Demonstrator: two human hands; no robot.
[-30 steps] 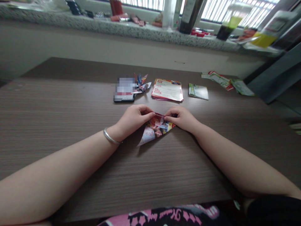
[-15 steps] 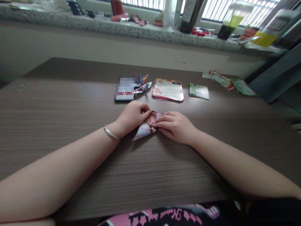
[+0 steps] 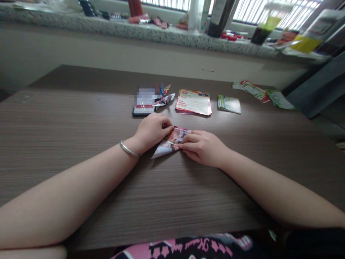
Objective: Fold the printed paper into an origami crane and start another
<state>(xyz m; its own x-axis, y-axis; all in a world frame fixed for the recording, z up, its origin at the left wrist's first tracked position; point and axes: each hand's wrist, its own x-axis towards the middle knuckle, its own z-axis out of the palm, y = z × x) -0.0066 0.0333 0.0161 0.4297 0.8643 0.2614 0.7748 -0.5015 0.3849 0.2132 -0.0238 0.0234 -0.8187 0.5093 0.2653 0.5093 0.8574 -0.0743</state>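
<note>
A folded piece of printed paper (image 3: 172,140), pink, red and white, lies on the table between my hands, one pointed corner sticking out toward the lower left. My left hand (image 3: 153,130), with a silver bangle on its wrist, pinches the paper's upper left edge between thumb and curled fingers. From the other side, the fingers of my right hand (image 3: 202,147) close over the paper's right part and hide some of it. Just beyond sits a folded paper figure (image 3: 165,99) with several pointed arms, partly over a phone (image 3: 144,109).
A stack of printed cards (image 3: 193,102) lies behind the paper, and a smaller green-white stack (image 3: 229,104) is right of it. Long green-red strips (image 3: 256,91) lie at the far right. Bottles and small items crowd the granite windowsill (image 3: 161,34) beyond the brown table (image 3: 94,118).
My right hand's fingers have shifted slightly to the right and down, so more of the paper's printed upper part shows. My left hand keeps its pinch.
</note>
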